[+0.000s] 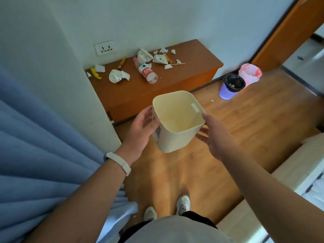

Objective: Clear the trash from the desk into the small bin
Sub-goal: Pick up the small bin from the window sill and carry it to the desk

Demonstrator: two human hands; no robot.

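Small bin [177, 120]: cream, square, empty, held in the air above the wood floor [245, 120], in front of the desk [140, 95].
Left hand [142, 127]: fingers curled against the bin's left wall.
Right hand [213, 134]: fingers spread on the right wall.
Trash on desk: plastic bottle [146, 71] lying flat, crumpled paper [118, 76], yellow wrapper [95, 73], smaller scraps, possibly tissue.
Purple basket [230, 86]: on floor right of desk, lined black.

Both forearms are bare, no sleeves being seen. A slim white wristband [119, 163] is worn on the left wrist. A light grey top [175, 230], dark shorts [198, 216] and white trainers [183, 204] are worn.
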